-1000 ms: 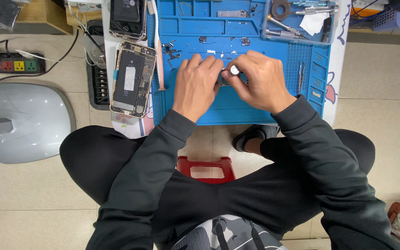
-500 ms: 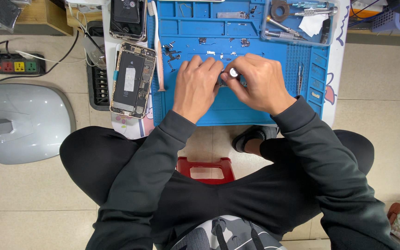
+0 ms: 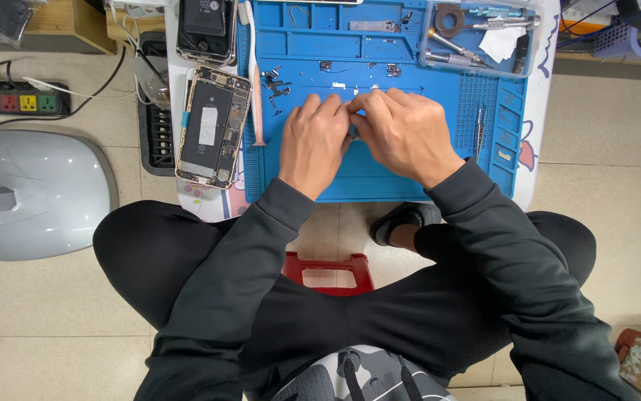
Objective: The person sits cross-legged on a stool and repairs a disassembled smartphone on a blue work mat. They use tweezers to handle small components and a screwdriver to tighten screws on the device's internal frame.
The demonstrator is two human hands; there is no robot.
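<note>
A person in dark sleeves and dark trousers sits on a low red stool [image 3: 328, 273] over a tiled floor, working at a small table covered by a blue repair mat [image 3: 380, 174], which serves here as the landmark. Off the mat's left edge sits a pale grey rounded lamp base [image 3: 31, 193], with a power strip [image 3: 27, 99] beyond it. Just beside the mat's left edge lies an opened phone body [image 3: 213, 126], its dark battery and circuitry showing. At the mat's far right corner a clear tray [image 3: 476, 37] holds metal tools, and tweezers [image 3: 480, 130] lie near the mat's right edge. Loose screws and brackets [image 3: 276, 78] are scattered on the mat's upper left. At the mat's centre, the left hand [image 3: 313, 145] and right hand [image 3: 406, 137] meet, fingers of both pinched closed together around a tiny component [image 3: 353, 134], a dark speck almost wholly hidden between the fingertips. It looks very light, stiff, fragile and easily dropped, best held by its edges with fingertip pressure only.
</note>
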